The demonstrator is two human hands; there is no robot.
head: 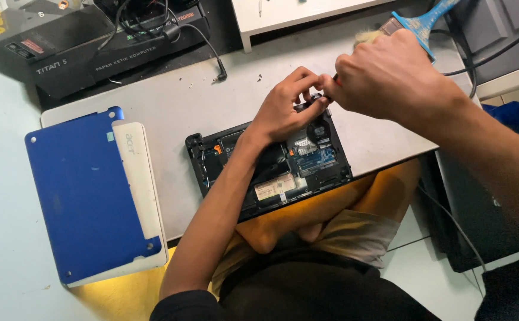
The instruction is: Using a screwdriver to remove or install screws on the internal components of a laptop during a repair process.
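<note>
Grey and scuffed, the low work table (170, 113) carries an opened small laptop (271, 163) with its bottom cover off, so that a circuit board, a round fan and labelled parts show inside the black shell. Both hands meet over the far edge of that laptop, near the fan.

The left hand (286, 110) lies across the open chassis with its fingers (307, 80) bent and drawn together, their tips pinching at a small dark part on the laptop's far rim. Just beside those fingertips, touching them, the right hand (390, 77) is curled into a tight grip around a thin tool whose tip barely shows between the two hands; what kind of tool it is cannot be told.

Beyond the right hand's knuckles lies a paintbrush (417, 24) with a blue handle and pale bristles. Well away from the left fingers, past the wrist and forearm, a blue laptop lid (81, 196) with a white strip rests on the table's near corner. Farther off from the fingers, a black cardboard box (105, 53) sits with dark cables (206, 44) on it, one plug end lying loose on the table.
</note>
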